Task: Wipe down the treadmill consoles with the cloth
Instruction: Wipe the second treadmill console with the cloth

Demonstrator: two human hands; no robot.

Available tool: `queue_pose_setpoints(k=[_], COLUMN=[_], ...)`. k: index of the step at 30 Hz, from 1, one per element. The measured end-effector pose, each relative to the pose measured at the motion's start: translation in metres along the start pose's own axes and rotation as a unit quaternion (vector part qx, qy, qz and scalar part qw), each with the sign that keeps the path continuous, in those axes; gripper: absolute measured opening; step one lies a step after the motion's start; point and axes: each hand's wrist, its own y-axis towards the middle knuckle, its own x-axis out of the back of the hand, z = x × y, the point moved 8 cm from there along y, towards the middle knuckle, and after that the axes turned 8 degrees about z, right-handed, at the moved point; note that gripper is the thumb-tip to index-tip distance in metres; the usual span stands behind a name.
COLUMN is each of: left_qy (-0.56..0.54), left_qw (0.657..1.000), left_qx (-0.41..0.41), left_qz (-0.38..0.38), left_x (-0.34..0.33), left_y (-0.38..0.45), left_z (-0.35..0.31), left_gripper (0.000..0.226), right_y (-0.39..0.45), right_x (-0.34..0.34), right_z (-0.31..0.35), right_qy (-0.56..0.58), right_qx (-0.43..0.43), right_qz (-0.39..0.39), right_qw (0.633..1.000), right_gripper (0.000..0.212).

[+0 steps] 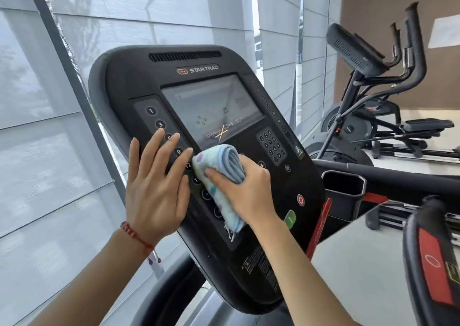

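Observation:
A black Star Trac treadmill console (139, 76) fills the middle of the head view, tilted, with a dark screen (211, 101) and a column of numbered buttons down its left side. My right hand (246, 191) grips a folded pale blue cloth with coloured dots (221, 161) and presses it on the console just below the screen. My left hand (154, 181) lies flat with fingers spread on the left button column, touching the panel beside the cloth. A red string bracelet sits on my left wrist.
A cup holder (348, 191) and red safety clip strap (321, 226) sit right of the console. An elliptical trainer (368, 81) stands at the back right. A second machine's handle with a red panel (433, 263) is at lower right. Grey window blinds (49, 126) hang behind.

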Motion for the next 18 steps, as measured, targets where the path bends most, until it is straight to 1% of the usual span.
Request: queue_pose_setpoints(k=[2, 6, 9, 13, 16, 18], left_qy=[0.003, 0.017, 0.029, 0.018, 0.02, 0.02], left_qw=[1.0, 1.0, 0.999, 0.997, 0.997, 0.998], left_qx=[-0.001, -0.005, -0.027, -0.061, -0.059, -0.053], left_qz=[0.006, 0.01, 0.019, 0.041, 0.036, 0.032], left_x=[0.0, 0.003, 0.003, -0.006, -0.009, -0.01], left_y=[-0.001, -0.002, -0.007, -0.015, -0.016, -0.016], left_z=[-0.001, -0.001, -0.01, -0.025, -0.027, -0.025], left_gripper=[0.042, 0.04, 0.043, 0.044, 0.043, 0.042], right_y=[-0.003, 0.018, 0.042, 0.078, 0.1, 0.106], right_x=[-0.001, 0.014, 0.042, 0.091, 0.126, 0.135], right_z=[0.001, -0.02, -0.051, -0.104, -0.148, -0.164], right_qy=[0.0, 0.011, 0.023, -0.024, -0.034, -0.05], right_qx=[0.012, -0.025, -0.054, -0.106, -0.156, -0.173], right_qz=[0.005, 0.015, -0.033, -0.086, -0.109, -0.108], right_qw=[1.0, 1.0, 0.998, 0.99, 0.981, 0.978], right_gripper=[0.049, 0.035, 0.034, 0.03, 0.03, 0.033])
